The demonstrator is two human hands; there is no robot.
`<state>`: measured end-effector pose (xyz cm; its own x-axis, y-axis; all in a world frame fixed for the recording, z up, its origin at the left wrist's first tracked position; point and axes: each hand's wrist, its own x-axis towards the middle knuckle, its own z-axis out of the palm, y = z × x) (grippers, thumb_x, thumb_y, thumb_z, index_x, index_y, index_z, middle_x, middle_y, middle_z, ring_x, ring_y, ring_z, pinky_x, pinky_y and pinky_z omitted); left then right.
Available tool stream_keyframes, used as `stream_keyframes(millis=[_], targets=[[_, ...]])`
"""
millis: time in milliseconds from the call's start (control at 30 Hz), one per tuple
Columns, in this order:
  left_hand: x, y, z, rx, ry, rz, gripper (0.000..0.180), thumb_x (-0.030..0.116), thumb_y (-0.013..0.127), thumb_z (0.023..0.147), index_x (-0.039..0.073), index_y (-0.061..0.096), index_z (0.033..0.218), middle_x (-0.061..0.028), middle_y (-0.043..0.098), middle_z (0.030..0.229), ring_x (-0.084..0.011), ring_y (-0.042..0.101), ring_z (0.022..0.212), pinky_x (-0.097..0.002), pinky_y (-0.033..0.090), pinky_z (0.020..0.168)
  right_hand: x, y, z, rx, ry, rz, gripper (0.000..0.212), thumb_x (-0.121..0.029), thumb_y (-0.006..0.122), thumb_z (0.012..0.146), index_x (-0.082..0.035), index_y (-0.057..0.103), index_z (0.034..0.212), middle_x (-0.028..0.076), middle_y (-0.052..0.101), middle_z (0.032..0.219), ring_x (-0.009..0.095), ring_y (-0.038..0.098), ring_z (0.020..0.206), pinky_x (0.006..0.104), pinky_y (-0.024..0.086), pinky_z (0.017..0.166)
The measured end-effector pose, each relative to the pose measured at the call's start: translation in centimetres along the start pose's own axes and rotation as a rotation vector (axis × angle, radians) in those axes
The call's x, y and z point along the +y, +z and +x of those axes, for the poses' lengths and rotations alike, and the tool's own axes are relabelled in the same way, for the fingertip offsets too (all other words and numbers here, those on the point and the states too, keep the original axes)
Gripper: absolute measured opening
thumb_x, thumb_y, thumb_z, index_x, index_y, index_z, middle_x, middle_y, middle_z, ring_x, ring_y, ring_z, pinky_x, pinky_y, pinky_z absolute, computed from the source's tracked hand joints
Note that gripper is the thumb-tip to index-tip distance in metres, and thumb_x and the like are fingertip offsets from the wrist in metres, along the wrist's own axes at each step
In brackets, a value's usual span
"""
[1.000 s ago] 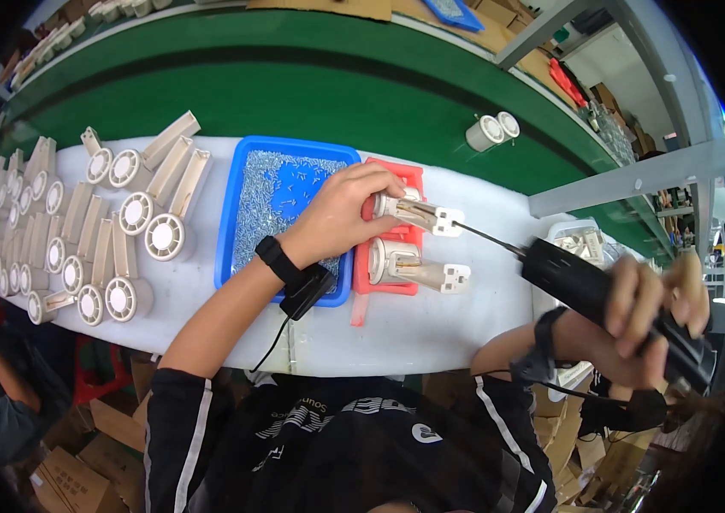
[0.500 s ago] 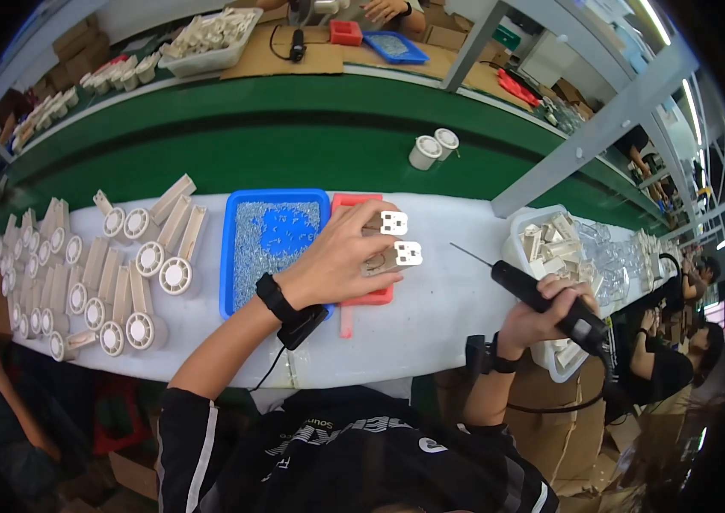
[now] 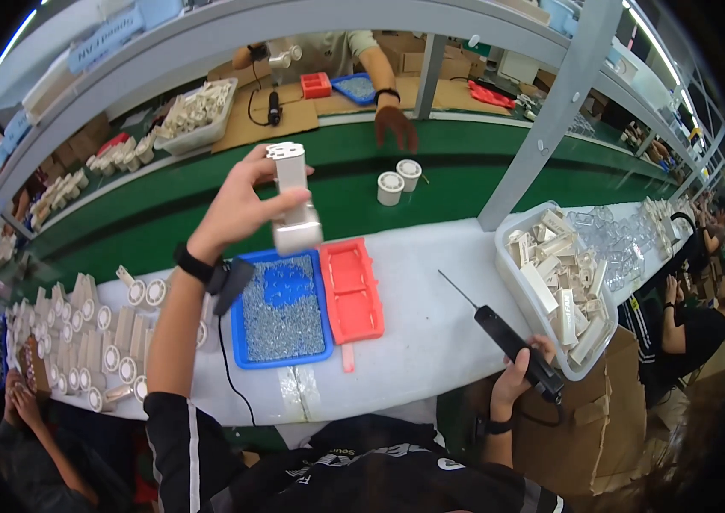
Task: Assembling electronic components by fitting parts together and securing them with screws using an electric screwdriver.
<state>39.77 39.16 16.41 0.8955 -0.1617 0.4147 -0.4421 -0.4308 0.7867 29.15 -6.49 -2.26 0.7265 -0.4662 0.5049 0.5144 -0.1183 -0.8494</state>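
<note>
My left hand [image 3: 247,201] is raised above the far end of the blue tray, fingers closed around white plastic housings [image 3: 290,175]. One stands upright with its slotted end up; a second white body shows just below it, partly hidden by the thumb. Gripped in my right hand [image 3: 514,374] is a black electric screwdriver [image 3: 512,346], its long thin bit pointing to the far left over the white table. Small screws fill much of the blue tray [image 3: 239,321]. Beside it, the red fixture [image 3: 355,293] lies with its two hollows uncovered.
Rows of white housings with round grilles [image 3: 127,342] stand at the left. A clear bin [image 3: 580,373] of white parts sits at the right. Two round white units [image 3: 390,190] stand on the green belt [image 3: 456,167], near a co-worker's hand [image 3: 395,128]. A grey post [image 3: 533,145] rises beyond.
My left hand has lifted the white housings away from the red fixture, to the far left. My right hand still holds the screwdriver. A co-worker's hand has reached over the belt. The view has shifted.
</note>
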Motion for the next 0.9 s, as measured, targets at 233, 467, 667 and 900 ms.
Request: stream_keyframes(millis=[233,467,667,900], targets=[[-12.2,-6.1,5.7,-0.373,-0.376,1.063,0.043,0.032,0.088,0.071,0.003,0.073,0.1,-0.0235,0.071,0.11,-0.0375,0.069,0.107,-0.0458,0.056,0.092,2.8,-2.2,-2.9,0.129,0.434,0.275,0.03,-0.024,0.064,0.1,-0.01,0.054,0.125,0.003,0.06,0.102,0.01,0.058,0.073,0.0217,0.048,0.059],[-21.1,-9.7,4.2,-0.381,-0.499,1.025,0.054,0.033,0.089,0.067,0.005,0.073,0.11,-0.0218,0.072,0.112,-0.0375,0.069,0.11,-0.0455,0.055,0.095,4.1,-3.0,-3.1,0.162,0.539,0.252,0.029,-0.025,0.062,0.102,-0.011,0.056,0.127,0.002,0.063,0.104,0.008,0.061,0.075,0.0221,0.052,0.057],[-19.2,-9.1,3.7,-0.368,-0.454,1.05,0.052,0.032,0.088,0.069,0.004,0.073,0.11,-0.0231,0.07,0.116,-0.0388,0.068,0.11,-0.0459,0.054,0.096,3.6,-3.0,-2.7,0.149,0.573,0.211,0.029,-0.025,0.063,0.102,-0.011,0.057,0.127,0.002,0.064,0.106,0.007,0.062,0.075,0.021,0.052,0.059],[-11.1,-5.0,2.9,-0.252,-0.108,0.911,0.039,0.026,0.085,0.076,0.001,0.073,0.103,-0.0219,0.06,0.129,-0.0413,0.063,0.117,-0.0482,0.053,0.098,3.4,-3.3,-2.7,0.121,0.578,0.299,0.03,-0.025,0.063,0.102,-0.011,0.057,0.129,0.002,0.065,0.106,0.006,0.063,0.076,0.02,0.053,0.064]])
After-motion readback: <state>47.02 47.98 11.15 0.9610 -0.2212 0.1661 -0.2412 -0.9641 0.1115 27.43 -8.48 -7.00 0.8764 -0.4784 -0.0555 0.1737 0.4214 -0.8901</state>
